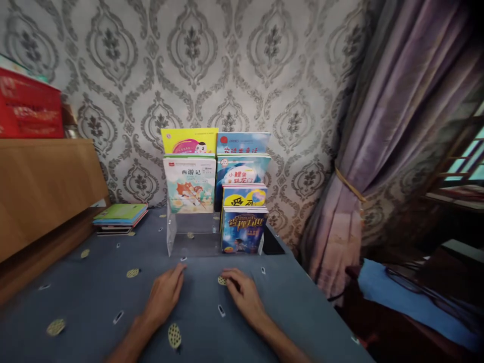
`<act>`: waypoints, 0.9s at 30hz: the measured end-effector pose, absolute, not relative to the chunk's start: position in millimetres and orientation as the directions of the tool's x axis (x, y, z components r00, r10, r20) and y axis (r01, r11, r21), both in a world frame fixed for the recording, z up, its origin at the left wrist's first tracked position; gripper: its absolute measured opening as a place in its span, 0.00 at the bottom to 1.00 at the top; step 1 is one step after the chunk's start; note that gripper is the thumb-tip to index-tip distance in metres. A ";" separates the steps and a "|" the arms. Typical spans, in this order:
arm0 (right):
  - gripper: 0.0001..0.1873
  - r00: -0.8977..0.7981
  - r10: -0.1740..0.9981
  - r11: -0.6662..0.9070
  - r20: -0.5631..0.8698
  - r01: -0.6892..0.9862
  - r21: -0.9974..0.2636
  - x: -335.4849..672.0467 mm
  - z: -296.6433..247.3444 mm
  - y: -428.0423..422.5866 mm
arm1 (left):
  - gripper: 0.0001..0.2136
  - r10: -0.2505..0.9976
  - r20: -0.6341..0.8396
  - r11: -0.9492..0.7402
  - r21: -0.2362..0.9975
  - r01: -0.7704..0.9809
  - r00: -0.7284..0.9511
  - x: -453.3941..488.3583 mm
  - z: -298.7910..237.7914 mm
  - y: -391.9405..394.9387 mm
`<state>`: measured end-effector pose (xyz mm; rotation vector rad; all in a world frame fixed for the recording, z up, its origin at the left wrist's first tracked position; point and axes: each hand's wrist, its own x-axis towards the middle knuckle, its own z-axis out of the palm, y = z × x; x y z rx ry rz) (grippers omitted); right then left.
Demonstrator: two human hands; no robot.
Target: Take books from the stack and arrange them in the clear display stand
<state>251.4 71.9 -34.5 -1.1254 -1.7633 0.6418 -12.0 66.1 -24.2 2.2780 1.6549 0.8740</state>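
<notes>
A clear acrylic stepped book stand (170, 237) is set on the far part of the blue patterned cloth (295, 307). Covers are faced nearward, long axes upright: a dark blue paperback (244, 233) at front right, a white illustrated book (191, 189) farther left. Nothing is gripped by the left hand (165, 295) or right hand (244, 297); fingers are loosely extended before the stand.

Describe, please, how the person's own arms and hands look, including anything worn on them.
The left hand and the right hand are both without gloves. The visible parts of the left forearm and right forearm have no sleeves, and no watch, cable or clear marking shows. Slight blur hides finer details.
</notes>
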 end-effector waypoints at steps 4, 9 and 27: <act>0.17 -0.216 0.879 0.477 0.426 0.458 -0.750 251.0 -27.0 75.3 | 0.17 0.919 0.350 -0.332 0.441 0.834 0.181 -11.9 -19.9 66.4; 0.18 -0.206 0.898 0.438 0.389 0.502 -0.746 254.0 -26.5 78.2 | 0.15 0.928 0.354 -0.278 0.450 0.849 0.117 -12.1 -19.4 67.8; 0.17 -0.256 0.895 0.444 0.366 0.588 -0.676 253.9 -24.5 77.6 | 0.14 0.926 0.356 -0.299 0.478 0.826 0.129 -17.1 -25.5 77.7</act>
